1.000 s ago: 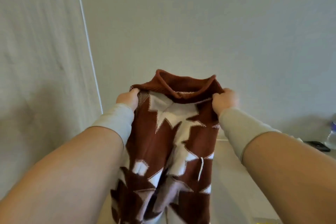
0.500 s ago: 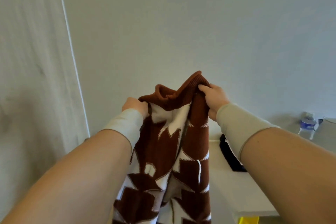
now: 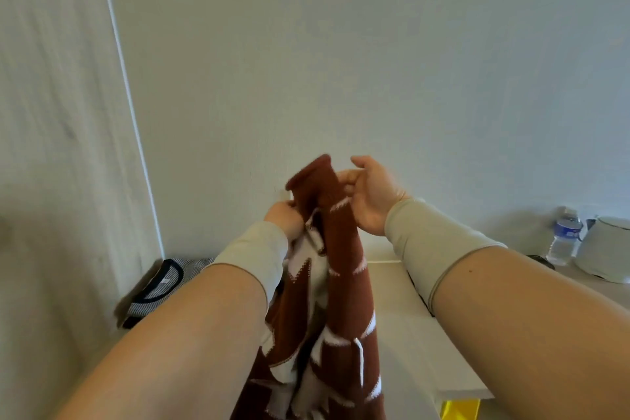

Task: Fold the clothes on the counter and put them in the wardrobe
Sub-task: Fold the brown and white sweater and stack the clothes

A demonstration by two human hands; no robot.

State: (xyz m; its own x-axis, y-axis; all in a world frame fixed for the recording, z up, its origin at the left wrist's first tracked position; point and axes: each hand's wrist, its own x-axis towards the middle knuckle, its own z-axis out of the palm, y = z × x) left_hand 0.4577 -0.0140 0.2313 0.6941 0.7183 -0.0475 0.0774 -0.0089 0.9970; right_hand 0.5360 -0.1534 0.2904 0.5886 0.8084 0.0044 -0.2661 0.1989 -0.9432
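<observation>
Here, item by item, is what I log from the head view.

Sweater (image 3: 344, 283): brown knit with white jagged pattern, held up in the air in front of the wall (image 3: 341, 61), above the counter (image 3: 402, 317). It is bunched lengthwise into a narrow column, collar uppermost, the lower part hanging out of frame at the bottom.

Left hand (image 3: 284, 220): fingers curled into the knit just below the collar on the left side; it grips the sweater. Beige sleeve cuff at the wrist.

Right hand (image 3: 371, 196): palm toward the camera, beside the collar on the right. Thumb and fingertips meet the fabric at the collar edge; the remaining fingers are loosely spread. I read it as a light pinch on the sweater, though the contact is partly blurred.

Counter: white, running under both forearms to the wall.

Striped top (image 3: 160, 286): grey-and-white with a dark neckband, lying on the counter at far left, against the curtain (image 3: 61, 147).

Bottle (image 3: 564, 237): clear plastic, blue label, upright at far right near the wall.

White appliance (image 3: 606, 249): just right of the bottle, partly cut by the frame edge.

Yellow object (image 3: 460, 409): below the counter's front edge, kind unclear.
</observation>
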